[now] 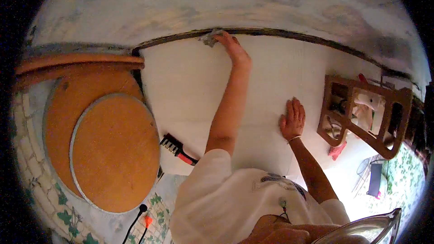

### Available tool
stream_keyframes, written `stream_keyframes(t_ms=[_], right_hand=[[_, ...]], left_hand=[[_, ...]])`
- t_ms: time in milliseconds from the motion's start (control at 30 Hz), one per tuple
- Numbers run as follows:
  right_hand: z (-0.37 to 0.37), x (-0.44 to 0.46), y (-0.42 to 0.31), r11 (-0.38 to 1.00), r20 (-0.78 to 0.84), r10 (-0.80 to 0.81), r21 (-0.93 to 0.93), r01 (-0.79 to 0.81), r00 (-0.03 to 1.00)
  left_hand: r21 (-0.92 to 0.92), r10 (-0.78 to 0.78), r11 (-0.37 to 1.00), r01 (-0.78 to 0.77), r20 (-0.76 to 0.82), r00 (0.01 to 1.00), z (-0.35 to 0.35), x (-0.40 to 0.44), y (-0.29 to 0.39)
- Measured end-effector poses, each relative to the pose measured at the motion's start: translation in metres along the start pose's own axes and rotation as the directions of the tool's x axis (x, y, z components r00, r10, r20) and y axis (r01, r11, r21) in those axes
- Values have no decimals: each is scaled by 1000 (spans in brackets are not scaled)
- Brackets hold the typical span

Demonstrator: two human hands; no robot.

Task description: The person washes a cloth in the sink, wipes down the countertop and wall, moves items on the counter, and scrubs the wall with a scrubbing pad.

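Note:
My left hand (234, 49) reaches to the far edge of the white tabletop (266, 77), its fingers closed over a crumpled grey cloth (209, 38). The cloth lies against the dark strip where the table meets the wall. Palm down, my right hand (293, 120) rests flat on the tabletop with its fingers stretched out, holding nothing. Near my left elbow, at the table's left side, lies a black brush (172, 143) with a red and black handle.
A brown wooden organizer (332, 83) with several items in it stands at the table's right. Two round wooden panels (115, 153) with grey rims are at the left, below an orange-brown ledge (81, 63). Black cords, one with an orange end (148, 221), show at lower left.

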State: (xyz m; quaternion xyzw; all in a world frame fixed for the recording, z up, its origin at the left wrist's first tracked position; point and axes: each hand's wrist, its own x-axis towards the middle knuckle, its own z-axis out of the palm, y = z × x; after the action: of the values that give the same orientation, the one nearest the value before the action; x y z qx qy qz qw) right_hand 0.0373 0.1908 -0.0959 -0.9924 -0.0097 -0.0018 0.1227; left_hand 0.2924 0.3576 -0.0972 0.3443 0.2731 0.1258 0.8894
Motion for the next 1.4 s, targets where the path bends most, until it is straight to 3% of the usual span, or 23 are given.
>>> stream_keyframes(t_ms=[67, 167, 233, 333, 400, 467, 600, 633, 733, 800, 967, 1100, 1133, 1200, 1233, 1267, 1333, 1400], right_hand=[[1, 1, -1, 999, -58, -31, 8, 31, 998], [1, 0, -1, 999, -32, -33, -28, 32, 999], [1, -1, 0, 999, -34, -15, -32, 14, 999], [4, -5, 2, 999, 14, 0, -44, 1, 1000], [2, 1, 1, 999, -53, -29, -27, 27, 998], [3, 5, 4, 999, -28, -21, -37, 20, 999], [3, 0, -1, 999, -36, -31, -9, 30, 999], [2, -1, -3, 999, -35, -46, -12, 46, 998], [0, 1, -4, 998, -61, -65, -28, 64, 996], [3, 1, -6, 998, -72, -52, -43, 49, 996], [4, -5, -1, 999, -29, -26, -38, 25, 999], [0, -4, 0, 999, -22, -16, -34, 15, 1000], [0, 0, -1, 999, -59, -34, -15, 33, 998], [3, 1, 1, 999, -52, -8, -33, 7, 999], [4, 1, 4, 999, -39, -6, -42, 5, 999], [4, -1, 4, 999, -24, -3, -54, 1, 1000], [3, -1, 3, 999, -33, -5, -46, 3, 999], [4, -2, 2, 999, -45, -7, -33, 5, 999]], left_hand=[[133, 44, 990, -47, 26, 999, -2, 3, 6], [116, 7, 993, -10, 25, 1000, -17, 6, 23], [313, 263, 912, -264, 47, 964, -50, 50, 23], [287, 350, 899, -331, -15, 937, -81, 106, 94], [288, 412, 878, -383, -45, 910, -98, 133, 136], [327, 465, 845, -423, -58, 883, -103, 140, 148], [580, 502, 694, -426, 33, 864, -87, 103, 65], [616, 448, 679, -399, 83, 890, -77, 82, 32], [555, 136, 803, -219, 186, 973, -38, 18, -16], [509, 75, 846, -160, 183, 980, -28, 10, -23], [414, 339, 853, -319, 26, 940, -61, 73, 23], [139, 261, 956, -259, 0, 965, -74, 101, 76], [135, 331, 935, -328, 7, 944, -80, 125, 56], [380, 451, 829, -411, -20, 892, -69, 120, 11], [612, 504, 695, -377, -41, 863, -44, 85, -36], [666, 409, 658, -351, 75, 909, -30, 59, -69], [593, 312, 720, -361, 188, 931, 0, 2, -154], [554, -47, 829, -83, 217, 975, 35, -56, -132]])
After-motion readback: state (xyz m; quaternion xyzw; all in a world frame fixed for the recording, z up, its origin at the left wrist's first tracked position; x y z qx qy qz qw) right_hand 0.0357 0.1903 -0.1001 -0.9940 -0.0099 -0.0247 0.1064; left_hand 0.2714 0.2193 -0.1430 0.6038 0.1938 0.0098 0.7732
